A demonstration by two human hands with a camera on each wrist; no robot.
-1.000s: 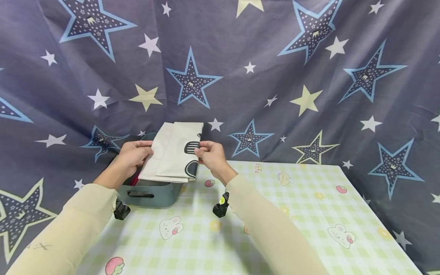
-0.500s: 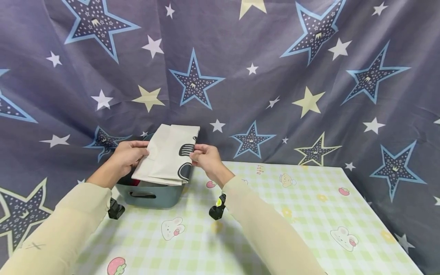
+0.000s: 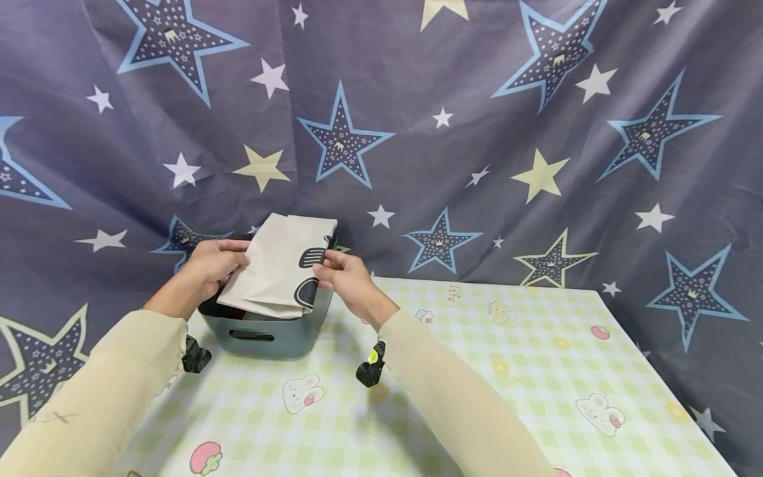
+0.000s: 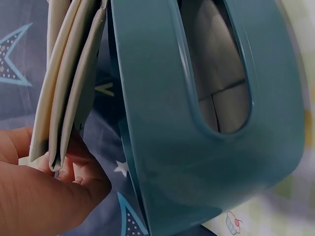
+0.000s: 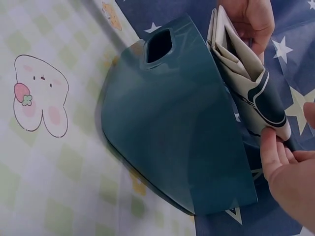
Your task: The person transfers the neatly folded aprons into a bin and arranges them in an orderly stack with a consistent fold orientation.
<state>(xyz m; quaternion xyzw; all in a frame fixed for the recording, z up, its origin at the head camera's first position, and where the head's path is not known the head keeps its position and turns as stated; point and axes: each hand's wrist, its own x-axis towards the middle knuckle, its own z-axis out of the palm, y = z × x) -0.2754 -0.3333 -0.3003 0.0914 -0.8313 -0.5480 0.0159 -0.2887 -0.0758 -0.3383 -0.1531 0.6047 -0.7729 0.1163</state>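
Both hands hold a folded cream cloth point(image 3: 275, 262) with dark printed shapes, level over the mouth of a teal bin point(image 3: 268, 341) that has a slot handle. My left hand point(image 3: 208, 270) pinches the cloth's left edge, thumb on top and fingers beneath. On the opposite edge my right hand point(image 3: 352, 281) grips it beside the dark print. In the left wrist view the folded layers point(image 4: 66, 83) stack between thumb and fingers, just above the bin's rim. The right wrist view shows right fingertips point(image 5: 269, 142) under the fold. Most of the bin's inside is hidden by the cloth.
A table with a green checked cover point(image 3: 477, 391) printed with rabbits and strawberries lies under the bin. Behind it hangs a dark curtain point(image 3: 417, 185) with stars, close to the bin's back. Black wrist cameras point(image 3: 371, 366) hang below both sleeves.
Both hands have carried the folded cloth left and slightly closer over the bin, and it now covers more of the opening. The red item inside the bin is now mostly hidden.
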